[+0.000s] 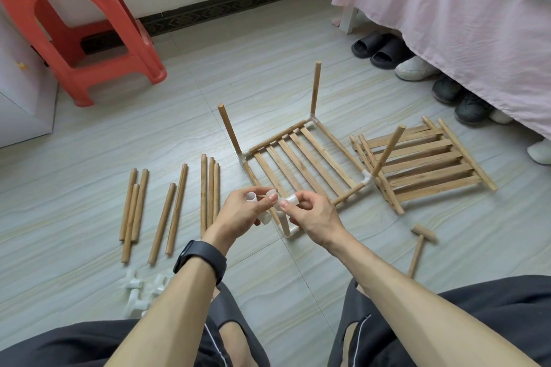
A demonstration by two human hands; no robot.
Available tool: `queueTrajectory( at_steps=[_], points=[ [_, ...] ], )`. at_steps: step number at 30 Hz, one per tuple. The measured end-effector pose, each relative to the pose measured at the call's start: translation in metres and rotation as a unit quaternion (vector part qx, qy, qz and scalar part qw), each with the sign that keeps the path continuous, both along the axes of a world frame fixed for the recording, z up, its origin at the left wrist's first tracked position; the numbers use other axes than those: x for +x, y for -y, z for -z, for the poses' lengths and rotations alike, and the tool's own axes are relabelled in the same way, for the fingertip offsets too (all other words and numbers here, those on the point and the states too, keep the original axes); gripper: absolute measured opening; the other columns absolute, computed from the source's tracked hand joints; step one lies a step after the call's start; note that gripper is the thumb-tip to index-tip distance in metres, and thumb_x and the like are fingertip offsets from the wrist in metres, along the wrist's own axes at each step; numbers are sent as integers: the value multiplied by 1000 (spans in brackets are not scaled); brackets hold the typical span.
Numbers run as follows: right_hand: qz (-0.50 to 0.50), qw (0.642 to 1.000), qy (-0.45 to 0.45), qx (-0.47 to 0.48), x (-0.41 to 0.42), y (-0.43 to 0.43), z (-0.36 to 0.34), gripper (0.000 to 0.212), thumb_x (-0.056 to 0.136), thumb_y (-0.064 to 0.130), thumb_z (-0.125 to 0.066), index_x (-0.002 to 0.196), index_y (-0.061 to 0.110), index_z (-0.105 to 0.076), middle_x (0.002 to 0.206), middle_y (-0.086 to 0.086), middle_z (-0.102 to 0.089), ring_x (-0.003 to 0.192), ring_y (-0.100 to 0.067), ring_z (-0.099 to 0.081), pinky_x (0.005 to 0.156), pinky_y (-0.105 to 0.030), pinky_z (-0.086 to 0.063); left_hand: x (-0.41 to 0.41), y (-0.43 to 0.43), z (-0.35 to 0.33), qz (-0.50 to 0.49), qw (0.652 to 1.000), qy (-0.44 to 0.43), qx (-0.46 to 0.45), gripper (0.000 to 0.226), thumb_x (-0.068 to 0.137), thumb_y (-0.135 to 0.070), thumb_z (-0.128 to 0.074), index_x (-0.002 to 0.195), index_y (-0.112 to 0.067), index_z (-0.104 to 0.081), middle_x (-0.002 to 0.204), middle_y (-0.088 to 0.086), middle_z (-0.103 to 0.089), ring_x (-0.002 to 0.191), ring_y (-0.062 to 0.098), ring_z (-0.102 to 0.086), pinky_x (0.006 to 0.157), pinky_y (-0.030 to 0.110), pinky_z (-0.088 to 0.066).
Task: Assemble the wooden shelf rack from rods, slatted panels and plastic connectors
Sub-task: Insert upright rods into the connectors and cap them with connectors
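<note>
We hold a white plastic connector (251,197) up in the middle of the frame, just in front of the rack (340,150), which is only partly built. Our left hand (241,214) pinches one side of it with thumb and fingers, and our right hand (313,217) pinches the other side. We cannot tell if it is one piece or two pieces together. We think we hold it up close so we can look at its holes and turn it the right way. The rack lies flat on the floor behind our hands. It has one slatted panel (286,164) inside a frame of rods, and three upright rods (229,128) stick up from its corners. The near corner (288,232) has a white joint but no upright rod that we can see, so that may be the next spot to work on. The loose rods (167,205) lie side by side at the left, easy to grab. The spare connectors (143,286) sit in a small heap at the lower left. The spare panels (426,161) are stacked to the right of the rack. A wooden mallet (420,244) lies at the lower right, likely for tapping parts tight.
</note>
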State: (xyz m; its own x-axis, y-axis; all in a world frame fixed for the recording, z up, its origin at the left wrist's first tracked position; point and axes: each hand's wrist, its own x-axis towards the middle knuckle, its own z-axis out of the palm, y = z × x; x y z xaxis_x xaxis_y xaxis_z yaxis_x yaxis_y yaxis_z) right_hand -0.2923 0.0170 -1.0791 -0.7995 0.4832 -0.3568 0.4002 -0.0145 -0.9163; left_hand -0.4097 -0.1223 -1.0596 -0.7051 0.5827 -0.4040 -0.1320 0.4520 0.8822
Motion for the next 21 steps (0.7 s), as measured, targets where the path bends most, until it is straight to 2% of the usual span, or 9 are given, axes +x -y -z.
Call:
queueTrajectory(
  at_steps=[2,4,6,9,11,14,17,21],
  points=[
    [-9,1000,-3,-28,-1,-1,-2,22,91,30,-76,98,10,-74,80,3,-77,77,-8,-72,84,-40,-57,0,2,3,-4,1000,3,-2,23,86,-45,-77,101,-27,-76,71,-3,-68,47,2,-53,44,14,-39],
    [-17,999,0,-37,-1,-2,-4,22,93,27,-74,104,8,-74,87,-1,-78,87,-13,-74,91,-43,-58,0,3,6,-3,1000,7,0,26,84,-49,-77,100,-29,-76,65,-8,-69,48,2,-54,44,14,-39],
    [-23,999,5,-24,0,-2,-5,21,94,30,-73,108,14,-76,95,-4,-79,99,-20,-73,96,-48,-56,0,5,7,1,1000,3,-4,26,84,-50,-77,99,-29,-76,61,-10,-68,48,2,-54,44,14,-39],
    [-30,999,-4,-18,3,0,-4,9,95,33,-71,97,26,-76,96,-2,-79,100,-22,-73,93,-52,-56,1,6,10,8,1000,1,-8,26,84,-51,-77,97,-28,-75,59,-9,-67,47,2,-53,44,14,-39],
    [-26,1000,-8,-9,4,2,-2,12,95,37,-70,95,26,-74,93,-3,-79,96,-26,-73,91,-55,-56,2,5,11,3,1000,-9,-15,28,84,-52,-75,100,-28,-73,63,-6,-68,46,1,-53,44,14,-39],
    [-14,1000,-1,24,2,8,0,24,92,48,-68,97,24,-72,90,3,-78,93,-16,-73,88,-49,-59,3,4,10,-15,999,-30,-26,32,88,-49,-73,109,-25,-72,82,4,-68,46,-1,-53,44,13,-40],
    [-20,998,16,54,0,14,-2,34,89,59,-65,97,26,-68,90,6,-77,92,-11,-72,87,-44,-59,4,4,6,-2,998,-55,-37,33,93,-47,-68,113,-21,-69,85,5,-70,47,-1,-54,48,13,-43],
    [12,1000,14,-20,-6,7,-8,27,93,41,-70,103,16,-73,101,-5,-77,102,-22,-72,94,-49,-57,5,-1,1,11,995,-77,-68,30,97,-47,-61,109,-20,-70,80,-6,-76,46,-2,-53,48,13,-42]
  ],
)
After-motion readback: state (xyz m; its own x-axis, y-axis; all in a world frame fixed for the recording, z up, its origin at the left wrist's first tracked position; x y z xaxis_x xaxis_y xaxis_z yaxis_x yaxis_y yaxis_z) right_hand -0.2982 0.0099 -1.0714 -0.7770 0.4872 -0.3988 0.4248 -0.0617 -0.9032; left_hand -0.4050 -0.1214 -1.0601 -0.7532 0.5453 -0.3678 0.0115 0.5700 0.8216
